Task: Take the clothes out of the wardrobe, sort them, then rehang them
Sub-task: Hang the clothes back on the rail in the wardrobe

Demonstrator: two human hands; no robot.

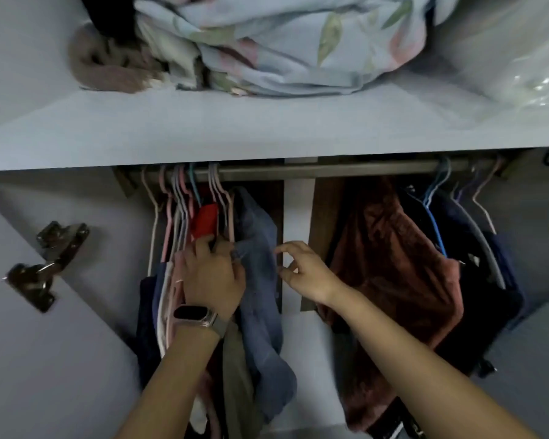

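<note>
L hand [214,270] curled, R hand [301,270] loose

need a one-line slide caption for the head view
Left hand grips a blue garment hanging on the wardrobe's metal rail; right hand hovers open beside it.

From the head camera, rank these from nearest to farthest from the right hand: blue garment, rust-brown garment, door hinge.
From the right hand:
1. Blue garment, just to its left, beside the fingertips.
2. Rust-brown garment, hanging to its right.
3. Door hinge, far left on the open door.
</note>
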